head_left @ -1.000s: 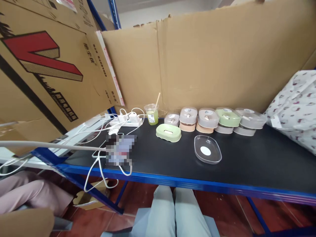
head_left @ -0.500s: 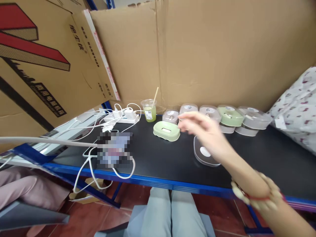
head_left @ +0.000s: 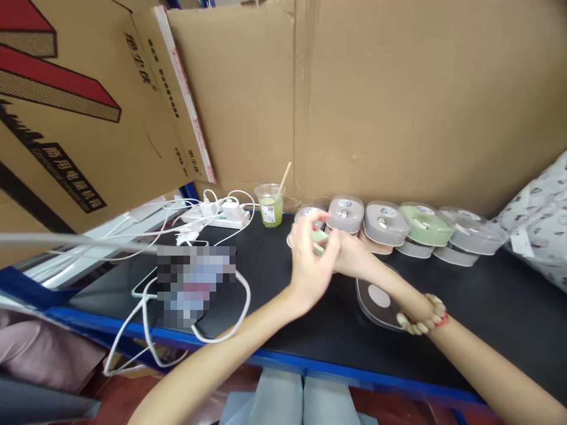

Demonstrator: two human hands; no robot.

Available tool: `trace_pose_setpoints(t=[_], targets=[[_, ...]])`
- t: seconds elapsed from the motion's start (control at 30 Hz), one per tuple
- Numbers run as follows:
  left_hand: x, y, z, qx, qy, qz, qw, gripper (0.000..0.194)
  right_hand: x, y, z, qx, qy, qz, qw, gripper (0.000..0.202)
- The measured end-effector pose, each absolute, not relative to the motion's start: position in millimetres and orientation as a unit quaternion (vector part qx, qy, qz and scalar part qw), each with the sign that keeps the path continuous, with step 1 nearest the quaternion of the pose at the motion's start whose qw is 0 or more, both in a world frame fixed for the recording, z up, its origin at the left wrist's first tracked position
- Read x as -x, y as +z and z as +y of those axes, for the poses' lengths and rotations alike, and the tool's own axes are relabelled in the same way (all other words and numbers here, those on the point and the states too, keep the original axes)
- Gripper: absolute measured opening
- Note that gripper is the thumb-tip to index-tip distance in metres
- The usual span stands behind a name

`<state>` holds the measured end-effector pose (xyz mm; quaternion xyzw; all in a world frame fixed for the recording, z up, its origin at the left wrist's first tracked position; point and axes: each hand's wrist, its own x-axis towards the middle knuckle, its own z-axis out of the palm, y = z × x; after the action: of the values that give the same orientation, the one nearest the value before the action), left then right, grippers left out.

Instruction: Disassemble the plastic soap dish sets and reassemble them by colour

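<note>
Dish point(head_left: 319, 236), green, is right of and nearer the camera than the cup point(head_left: 270, 213), left hand point(head_left: 308, 265) bent over it, right hand point(head_left: 352, 255) close by, fingers overlapping so can't tell if either grips, clear lid point(head_left: 367, 304) farther right of the cup.

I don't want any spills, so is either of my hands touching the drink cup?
No, dark tabletop shows between the drink cup and the left hand, and the right hand is farther right.

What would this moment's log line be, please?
left hand: at green holder | right hand: at green holder | clear tray: on table
</note>
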<state>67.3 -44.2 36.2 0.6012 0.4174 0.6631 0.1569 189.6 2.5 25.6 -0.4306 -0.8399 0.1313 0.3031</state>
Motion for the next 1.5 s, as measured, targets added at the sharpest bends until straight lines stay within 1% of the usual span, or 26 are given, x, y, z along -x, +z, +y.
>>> trace_pose_setpoints(t=[0.07, 0.1, 0.17, 0.23, 0.27, 0.33, 0.43, 0.53, 0.63, 0.7, 0.77, 0.83, 0.9, 0.97, 1.03, 1.1, 1.17, 1.2, 1.23, 1.3, 1.37, 1.43, 1.5], targets=[[-59.5, 46.0, -20.8, -0.512, 0.716, 0.448, 0.159, 0.029, -198.5, 30.3, -2.1, 0.477, 0.171, -0.787, 0.351, 0.042], [-56.1, 47.7, -12.4, -0.481, 0.726, 0.453, 0.192, 0.036, -201.4, 32.8, -4.1, 0.493, 0.213, -0.753, 0.381, 0.049], [-52.5, 45.3, -2.7, -0.457, 0.698, 0.437, 0.337, 0.043, -204.3, 36.8, -7.4, 0.492, 0.326, -0.686, 0.424, 0.061], [-53.7, 38.6, -2.1, -0.451, 0.630, 0.391, 0.496, 0.046, -205.1, 38.4, -9.9, 0.464, 0.436, -0.641, 0.428, 0.071], [-55.6, 35.1, -4.3, -0.448, 0.603, 0.365, 0.550, 0.048, -205.4, 38.4, -10.9, 0.452, 0.474, -0.628, 0.420, 0.076], [-60.0, 30.0, -11.7, -0.446, 0.585, 0.324, 0.594, 0.048, -206.1, 37.6, -12.6, 0.442, 0.516, -0.616, 0.399, 0.086], [-63.4, 28.8, -21.8, -0.457, 0.585, 0.288, 0.604, 0.046, -207.0, 36.2, -14.8, 0.433, 0.521, -0.626, 0.386, 0.094], [-61.4, 30.3, -24.7, -0.474, 0.570, 0.285, 0.608, 0.048, -206.8, 35.5, -15.7, 0.412, 0.499, -0.659, 0.383, 0.089], [-58.2, 29.1, -21.2, -0.477, 0.562, 0.295, 0.608, 0.056, -208.5, 35.2, -14.5, 0.412, 0.481, -0.678, 0.372, 0.084], [-56.7, 27.2, -17.7, -0.464, 0.564, 0.306, 0.611, 0.062, -211.8, 36.0, -13.5, 0.403, 0.492, -0.682, 0.361, 0.075], [-55.7, 25.4, -14.9, -0.442, 0.575, 0.322, 0.609, 0.068, -215.1, 38.0, -13.7, 0.376, 0.533, -0.678, 0.340, 0.064], [-55.2, 24.3, -13.6, -0.422, 0.579, 0.322, 0.619, 0.069, -216.9, 40.6, -15.1, 0.346, 0.571, -0.669, 0.326, 0.064], [-55.2, 24.2, -13.7, -0.403, 0.562, 0.302, 0.656, 0.063, -216.9, 42.7, -16.2, 0.338, 0.567, -0.669, 0.342, 0.067], [-55.3, 25.9, -14.3, -0.367, 0.552, 0.280, 0.695, 0.054, -216.6, 43.7, -15.0, 0.360, 0.520, -0.677, 0.376, 0.066], [-55.6, 29.3, -15.2, -0.319, 0.567, 0.271, 0.710, 0.042, -217.2, 44.3, -12.1, 0.402, 0.442, -0.685, 0.418, 0.059], [-56.7, 33.6, -16.6, -0.283, 0.596, 0.274, 0.700, 0.033, -217.6, 45.3, -10.9, 0.438, 0.316, -0.682, 0.494, 0.045], [-59.2, 36.8, -19.3, -0.265, 0.612, 0.294, 0.684, 0.027, -214.8, 46.0, -14.9, 0.437, 0.159, -0.676, 0.572, 0.029], [-61.1, 37.5, -21.1, -0.264, 0.612, 0.305, 0.680, 0.025, -211.7, 45.8, -19.0, 0.423, 0.098, -0.683, 0.587, 0.022], [-63.2, 37.6, -23.1, -0.267, 0.607, 0.314, 0.679, 0.022, -207.6, 45.0, -24.2, 0.408, 0.065, -0.700, 0.582, 0.017], [-67.5, 36.1, -26.9, -0.287, 0.588, 0.315, 0.688, 0.022, -198.2, 41.6, -34.8, 0.388, 0.078, -0.747, 0.535, 0.014], [-70.6, 34.0, -29.5, -0.319, 0.569, 0.298, 0.697, 0.034, -190.7, 36.9, -41.9, 0.388, 0.131, -0.765, 0.497, 0.012], [-71.5, 32.1, -30.3, -0.356, 0.578, 0.282, 0.678, 0.041, -187.5, 32.6, -43.4, 0.396, 0.180, -0.751, 0.496, 0.010], [-70.6, 30.5, -29.6, -0.402, 0.615, 0.282, 0.616, 0.043, -187.8, 29.5, -40.6, 0.393, 0.237, -0.725, 0.514, 0.009]])
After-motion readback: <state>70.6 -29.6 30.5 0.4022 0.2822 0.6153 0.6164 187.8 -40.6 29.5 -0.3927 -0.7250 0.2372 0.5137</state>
